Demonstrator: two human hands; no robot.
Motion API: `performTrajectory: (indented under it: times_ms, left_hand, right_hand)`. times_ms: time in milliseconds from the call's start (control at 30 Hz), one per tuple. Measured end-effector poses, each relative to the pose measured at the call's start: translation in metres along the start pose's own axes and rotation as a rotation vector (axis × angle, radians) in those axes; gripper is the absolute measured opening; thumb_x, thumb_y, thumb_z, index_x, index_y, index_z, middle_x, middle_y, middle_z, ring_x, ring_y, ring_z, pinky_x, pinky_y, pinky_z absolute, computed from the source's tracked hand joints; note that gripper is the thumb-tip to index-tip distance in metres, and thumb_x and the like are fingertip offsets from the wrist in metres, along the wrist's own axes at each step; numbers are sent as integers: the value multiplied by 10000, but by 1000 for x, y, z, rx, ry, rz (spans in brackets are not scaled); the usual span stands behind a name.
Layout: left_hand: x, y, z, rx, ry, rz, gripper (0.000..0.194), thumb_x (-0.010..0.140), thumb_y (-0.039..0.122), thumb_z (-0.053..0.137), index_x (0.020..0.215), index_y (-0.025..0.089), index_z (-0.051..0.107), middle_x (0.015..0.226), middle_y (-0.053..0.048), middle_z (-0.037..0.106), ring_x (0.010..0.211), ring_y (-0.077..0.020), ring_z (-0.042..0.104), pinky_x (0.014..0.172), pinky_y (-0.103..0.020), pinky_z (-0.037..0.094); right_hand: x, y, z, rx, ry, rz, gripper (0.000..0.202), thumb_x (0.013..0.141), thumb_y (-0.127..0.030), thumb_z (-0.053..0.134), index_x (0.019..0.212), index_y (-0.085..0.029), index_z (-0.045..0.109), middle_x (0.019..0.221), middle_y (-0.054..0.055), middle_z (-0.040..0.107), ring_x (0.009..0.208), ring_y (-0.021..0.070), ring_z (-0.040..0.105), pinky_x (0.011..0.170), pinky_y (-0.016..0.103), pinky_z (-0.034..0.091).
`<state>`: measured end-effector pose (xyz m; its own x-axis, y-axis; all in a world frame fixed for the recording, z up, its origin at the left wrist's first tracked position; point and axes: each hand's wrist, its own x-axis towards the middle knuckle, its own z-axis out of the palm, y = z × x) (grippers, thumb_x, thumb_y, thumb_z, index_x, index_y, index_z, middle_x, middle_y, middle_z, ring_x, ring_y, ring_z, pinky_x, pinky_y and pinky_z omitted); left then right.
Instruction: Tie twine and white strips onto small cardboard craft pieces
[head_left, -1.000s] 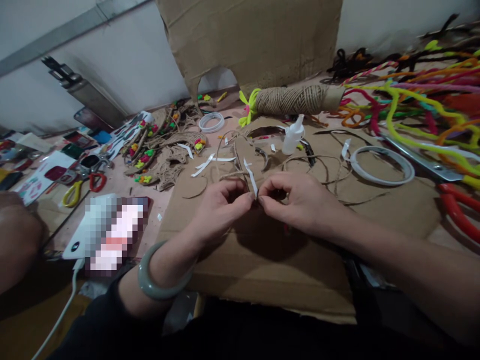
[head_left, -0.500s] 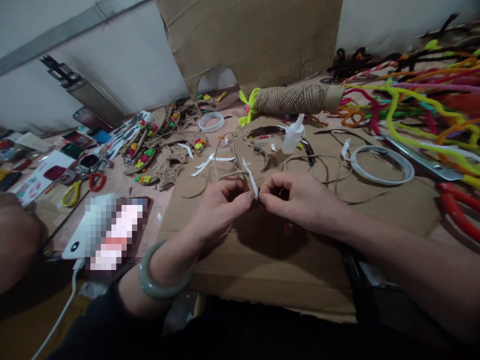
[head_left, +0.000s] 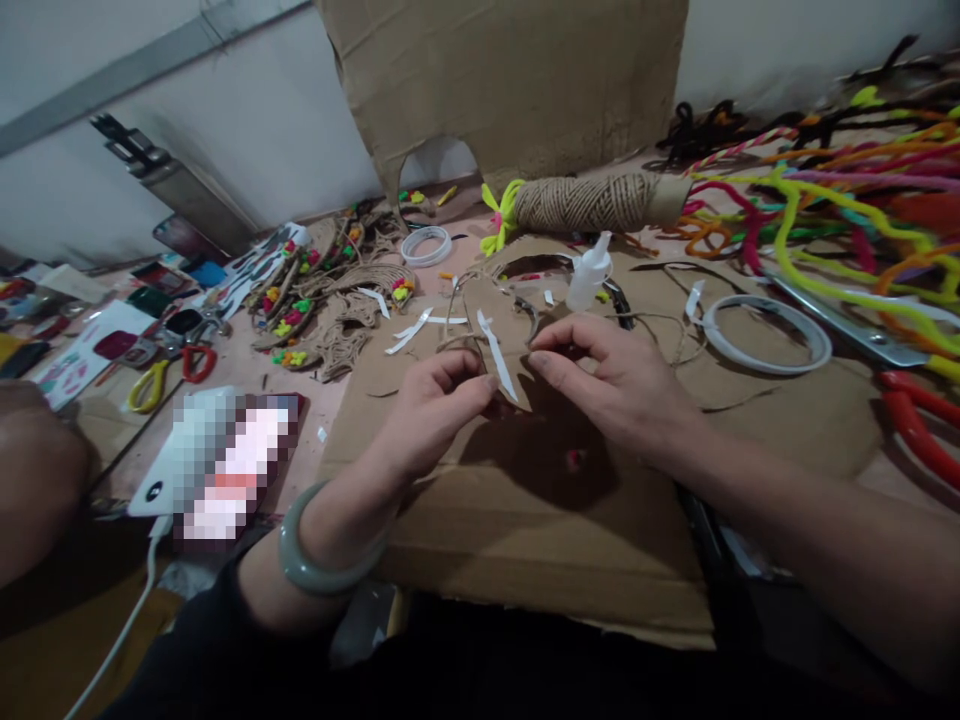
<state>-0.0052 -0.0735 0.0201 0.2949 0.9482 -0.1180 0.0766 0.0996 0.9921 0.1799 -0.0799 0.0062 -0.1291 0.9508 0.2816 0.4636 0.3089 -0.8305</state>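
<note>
My left hand [head_left: 446, 405] is closed, thumb and fingers pinching a narrow brown cardboard piece [head_left: 474, 298] above the cardboard sheet. A white tape strip [head_left: 496, 356] lies along that piece, close to its pointed near end. My right hand [head_left: 600, 375] is just to the right, apart from the piece, its thumb and forefinger drawn together. Whether anything sits between those fingertips is too small to tell. Loose twine [head_left: 679, 335] curls behind my right hand. A small clear squeeze bottle [head_left: 589, 277] stands beyond it.
The cardboard sheet [head_left: 547, 560] lies under my hands. Tape rolls [head_left: 769, 335], a twine spool [head_left: 589, 202] and red-handled cutters [head_left: 911, 420] lie around it. Left are a phone [head_left: 240, 470], scissors [head_left: 150, 388] and twine pieces [head_left: 360, 285]. Another person's hand [head_left: 34, 470] is at the left edge.
My right hand has moved away from the tape strip, slightly up and right. The strip now lies along the cardboard piece. My left hand has stayed nearly in place.
</note>
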Motion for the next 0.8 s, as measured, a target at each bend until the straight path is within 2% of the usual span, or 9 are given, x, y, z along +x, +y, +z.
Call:
performTrajectory:
  times_ms: [100, 200, 300, 467, 800]
  left_hand:
    - [1, -1, -1, -79, -2, -26, 168, 651, 296, 738, 671, 151, 657, 611, -16, 670, 582, -109, 609, 588, -226, 499]
    - [2, 0, -2, -125, -6, -38, 162, 645, 288, 739, 675, 148, 663, 598, -12, 671, 566, -108, 613, 579, -223, 501]
    - [2, 2, -3, -145, 8, -37, 157, 641, 278, 730, 649, 152, 637, 578, -2, 655, 548, -109, 599, 590, -240, 510]
    - [2, 3, -3, -111, 1, -35, 194, 653, 300, 731, 652, 153, 605, 574, 6, 631, 539, -100, 578, 578, -236, 493]
    - [3, 2, -1, -33, 13, -101, 156, 628, 271, 705, 628, 146, 613, 608, -17, 665, 555, -102, 591, 580, -229, 467]
  right_hand:
    - [1, 5, 2, -44, 15, -33, 221, 817, -351, 623, 989, -216, 650, 1094, 78, 706, 1052, 255, 642, 939, 425, 503]
    - [1, 7, 5, -26, -83, -37, 428, 787, -449, 657, 1140, -210, 616, 1184, 93, 686, 1114, 281, 634, 959, 458, 504]
    - [0, 5, 6, -13, -164, -70, 522, 762, -452, 687, 1216, -217, 579, 1237, 99, 668, 1131, 281, 638, 943, 453, 526]
    - [-2, 6, 6, -4, -155, -128, 473, 775, -343, 672, 1219, -218, 568, 1213, 97, 678, 1087, 259, 658, 924, 434, 540]
    - [-1, 11, 11, -63, -104, -169, 465, 771, -325, 658, 1203, -178, 570, 1197, 126, 681, 1087, 276, 652, 921, 449, 534]
